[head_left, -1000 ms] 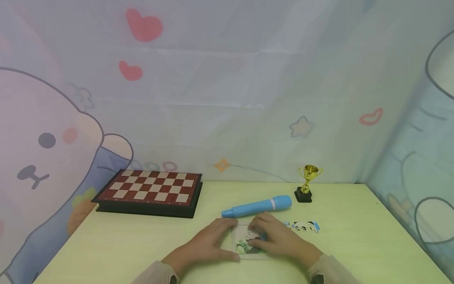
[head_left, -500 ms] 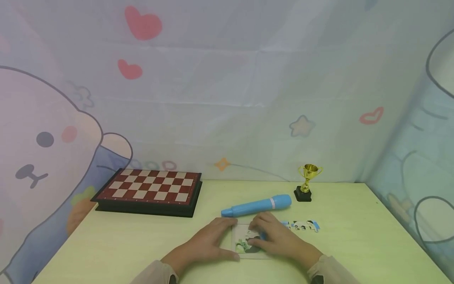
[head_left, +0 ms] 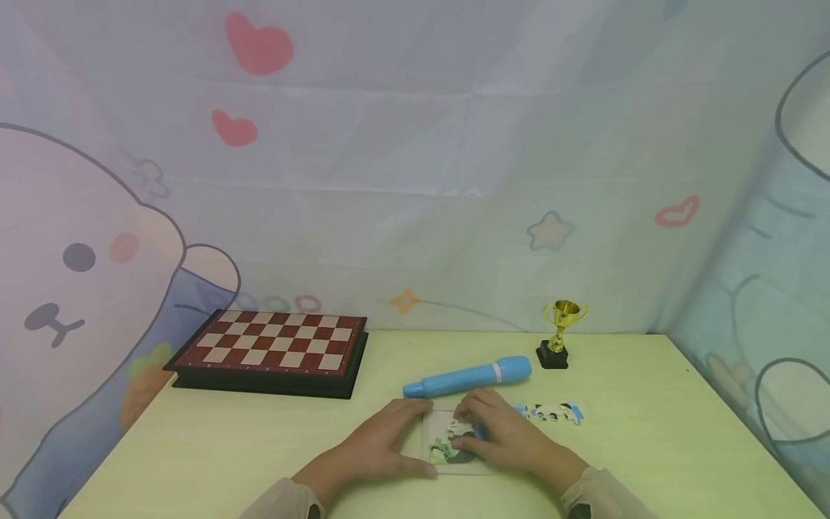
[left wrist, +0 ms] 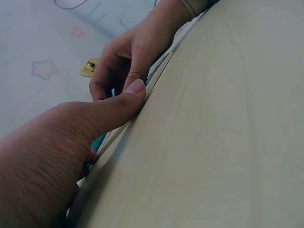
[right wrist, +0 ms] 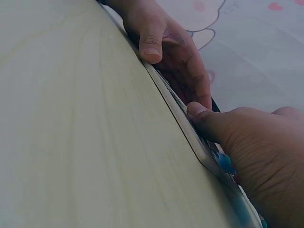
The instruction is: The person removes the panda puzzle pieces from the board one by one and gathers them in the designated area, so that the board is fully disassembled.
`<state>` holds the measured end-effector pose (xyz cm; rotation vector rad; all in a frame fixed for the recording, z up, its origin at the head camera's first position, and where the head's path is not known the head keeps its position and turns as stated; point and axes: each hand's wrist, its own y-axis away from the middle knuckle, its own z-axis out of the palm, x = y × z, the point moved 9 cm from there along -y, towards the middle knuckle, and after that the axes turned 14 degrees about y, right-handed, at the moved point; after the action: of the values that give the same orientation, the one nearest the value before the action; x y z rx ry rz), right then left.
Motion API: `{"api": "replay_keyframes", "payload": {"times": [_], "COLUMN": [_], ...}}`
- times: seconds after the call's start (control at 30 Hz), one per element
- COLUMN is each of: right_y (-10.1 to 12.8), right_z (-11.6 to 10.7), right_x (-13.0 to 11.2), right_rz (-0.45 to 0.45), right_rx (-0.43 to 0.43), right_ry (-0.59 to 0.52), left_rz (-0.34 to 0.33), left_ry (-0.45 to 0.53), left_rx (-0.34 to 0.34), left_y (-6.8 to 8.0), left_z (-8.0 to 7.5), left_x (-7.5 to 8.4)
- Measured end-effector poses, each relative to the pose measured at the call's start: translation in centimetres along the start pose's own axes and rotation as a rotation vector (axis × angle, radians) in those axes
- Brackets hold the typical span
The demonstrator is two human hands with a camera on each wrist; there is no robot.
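Note:
A small pale jigsaw puzzle tray [head_left: 426, 440] lies flat on the table, with picture pieces of green leaves and a black-and-white figure inside it. My left hand [head_left: 382, 443] holds its left side, thumb at the front edge and fingertips by the back corner. Over the tray, my right hand [head_left: 509, 432] has curled fingers and thumb on a puzzle piece [head_left: 463, 441], its palm hiding the tray's right part. In the right wrist view a blue patch of a piece [right wrist: 224, 162] shows under that hand. Loose puzzle pieces [head_left: 558, 413] lie just right of it.
A blue toy microphone-shaped stick [head_left: 467, 378] lies behind the tray. A gold trophy cup [head_left: 561, 335] on a black base stands at the back right. To the back left is a red-and-white chessboard box [head_left: 269, 344]. A printed cloth [head_left: 415, 144] hangs behind the table.
Both hands keep nearly the same places on the tray and piece. The whole head view shifts slightly; nothing is taken up or let go.

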<state>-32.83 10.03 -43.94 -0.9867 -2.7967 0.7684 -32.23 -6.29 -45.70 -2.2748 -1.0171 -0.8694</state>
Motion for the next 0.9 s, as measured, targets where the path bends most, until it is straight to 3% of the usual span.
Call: {"api": "replay_keyframes", "payload": {"times": [0.53, 0.9], "right_y": [0.08, 0.14], "right_z": [-0.63, -0.54], "right_x": [-0.04, 0.07], "right_rz": [0.018, 0.046], "right_rx": [0.031, 0.007], "right_ry": [-0.083, -0.114], "left_rz": [0.017, -0.001], "left_ry": [-0.003, -0.002], "left_rx": [0.004, 0.000], "left_y": [-0.01, 0.03], "left_z": [-0.02, 0.05], "left_x": [-0.01, -0.14]}}
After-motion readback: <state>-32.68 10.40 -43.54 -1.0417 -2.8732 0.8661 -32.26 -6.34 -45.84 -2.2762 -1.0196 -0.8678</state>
